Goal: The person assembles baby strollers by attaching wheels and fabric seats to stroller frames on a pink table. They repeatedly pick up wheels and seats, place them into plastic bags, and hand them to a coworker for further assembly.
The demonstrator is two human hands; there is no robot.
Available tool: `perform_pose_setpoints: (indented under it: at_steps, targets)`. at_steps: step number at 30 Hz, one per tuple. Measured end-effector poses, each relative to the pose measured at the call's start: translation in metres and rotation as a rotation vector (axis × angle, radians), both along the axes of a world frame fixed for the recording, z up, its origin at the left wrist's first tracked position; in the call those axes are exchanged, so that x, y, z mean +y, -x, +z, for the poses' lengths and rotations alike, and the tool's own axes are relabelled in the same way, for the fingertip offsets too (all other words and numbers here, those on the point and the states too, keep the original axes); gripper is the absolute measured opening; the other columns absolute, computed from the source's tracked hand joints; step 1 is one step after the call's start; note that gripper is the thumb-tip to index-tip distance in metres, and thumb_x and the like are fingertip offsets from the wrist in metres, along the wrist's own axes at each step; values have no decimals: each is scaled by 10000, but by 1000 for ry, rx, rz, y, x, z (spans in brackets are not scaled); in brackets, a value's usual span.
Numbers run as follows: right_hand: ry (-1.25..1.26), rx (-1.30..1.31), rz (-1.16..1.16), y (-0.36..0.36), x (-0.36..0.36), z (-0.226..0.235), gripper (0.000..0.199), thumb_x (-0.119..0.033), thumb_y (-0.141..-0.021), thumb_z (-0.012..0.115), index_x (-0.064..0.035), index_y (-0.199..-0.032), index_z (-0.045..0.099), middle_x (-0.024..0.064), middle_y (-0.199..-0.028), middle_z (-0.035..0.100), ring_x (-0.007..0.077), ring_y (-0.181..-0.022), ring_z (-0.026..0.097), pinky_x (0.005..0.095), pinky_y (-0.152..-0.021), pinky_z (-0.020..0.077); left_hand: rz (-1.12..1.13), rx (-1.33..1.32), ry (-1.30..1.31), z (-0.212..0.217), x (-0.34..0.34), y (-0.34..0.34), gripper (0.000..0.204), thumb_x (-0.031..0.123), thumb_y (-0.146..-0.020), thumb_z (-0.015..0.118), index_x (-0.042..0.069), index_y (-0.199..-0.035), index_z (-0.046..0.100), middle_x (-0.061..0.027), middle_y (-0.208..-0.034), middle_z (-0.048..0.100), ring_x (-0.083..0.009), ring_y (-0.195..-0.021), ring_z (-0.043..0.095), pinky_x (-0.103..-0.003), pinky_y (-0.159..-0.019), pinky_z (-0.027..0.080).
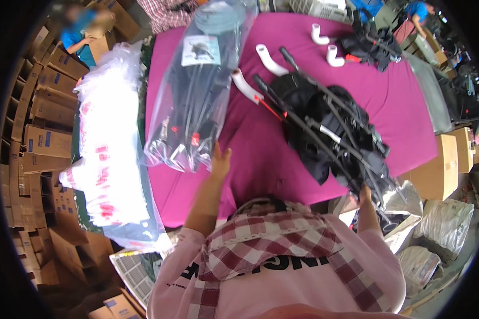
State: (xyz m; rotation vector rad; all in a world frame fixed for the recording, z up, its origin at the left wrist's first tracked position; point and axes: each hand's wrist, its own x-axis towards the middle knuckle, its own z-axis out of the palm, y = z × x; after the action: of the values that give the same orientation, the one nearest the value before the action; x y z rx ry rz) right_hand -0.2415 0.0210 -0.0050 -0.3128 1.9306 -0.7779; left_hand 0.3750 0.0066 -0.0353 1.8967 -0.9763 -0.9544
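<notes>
A folded black stroller [324,119] lies slantwise on the purple-covered table, its tubes pointing up and to the left. At its near right end my right hand [365,194] is closed around the frame, the fingers partly hidden by the tubes. To the left lies another folded stroller in a clear plastic bag [194,101], with a picture card at its top. My left hand [220,162] is beside the bag's near right corner, fingers apart and thumb out. White curved foam sleeves [246,85] sit at the black stroller's handle ends.
Clear plastic bags with red print [109,154] are piled at the left. At the back right are more black stroller parts [370,45] and white curved sleeves [334,56]. Cardboard boxes [48,141] fill the far left; another box [434,167] stands right. Other people work in the background.
</notes>
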Motion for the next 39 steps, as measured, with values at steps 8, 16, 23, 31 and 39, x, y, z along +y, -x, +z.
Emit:
perform_pose_setpoints:
  at_steps: [8,16,23,31,39]
  targets:
    - [34,-21,-65,-66,41,21,596,-559,-988,481,12,-1094,610,183,-820,683,327,-580,693,446,-450,600,344,141,-140,10,-29,-14,716,496,-969,548,-27,-1448,447,-261,-1478,467,-435,-1351,457,-448,-1108,382]
    - [132,-64,67,-172,-42,51,848,-695,-914,505,48,-1322,505,259,-1072,634,408,-652,693,476,-465,604,165,293,-212,51,64,-114,372,286,-1007,558,60,-1300,592,-80,-1065,711,-171,-896,691,-273,-694,499]
    - [63,297,1095,-312,-157,51,805,-574,-927,565,42,-1428,440,228,-966,689,348,-860,715,385,-622,598,386,73,-130,14,184,-69,269,182,-950,612,-6,-1133,668,-133,-923,721,-204,-852,698,-341,-784,543]
    - [1300,-14,1552,-567,-42,133,128,-108,-936,659,-43,-1046,667,110,-846,669,221,-665,666,323,-600,532,830,12,-453,15,425,-41,272,174,-936,535,54,-1128,687,-151,-947,727,-254,-835,710,-378,-772,551]
    - [1522,-583,2167,-729,209,116,135,-48,-829,708,-50,-952,654,104,-907,655,300,-815,673,388,-720,549,1280,147,-331,-47,585,-55,269,119,-936,526,24,-1130,686,-140,-982,738,-216,-804,723,-346,-754,555]
